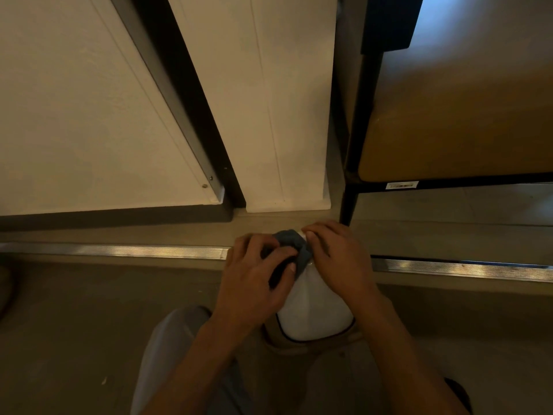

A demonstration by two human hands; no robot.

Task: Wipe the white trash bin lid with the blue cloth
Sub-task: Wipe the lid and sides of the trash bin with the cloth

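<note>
You are working low, near the floor (74,324), with the white lid (314,310) directly below you, between your forearms. Your left hand (257,274) is curling closed over the bunched blue cloth (291,239), fingers pressing it onto the far end of the lid; your right hand (335,253) is resting fingers-bent on the far right edge of the lid, touching the cloth's edge, though whether it is pinching the cloth or only bracing the lid is unclear. The cloth is looking soft and limp, likely to wad up, so you are better off spreading it flat under the palm. The lid is looking smooth, stiff and probably light and slick, so it may shift; bracing it at the rim seems sensible. The bin's body is hidden beneath the lid, most of the cloth is covered by your hands, and the lighting is dim. A desk (463,130) is standing well apart, upper right.
</note>
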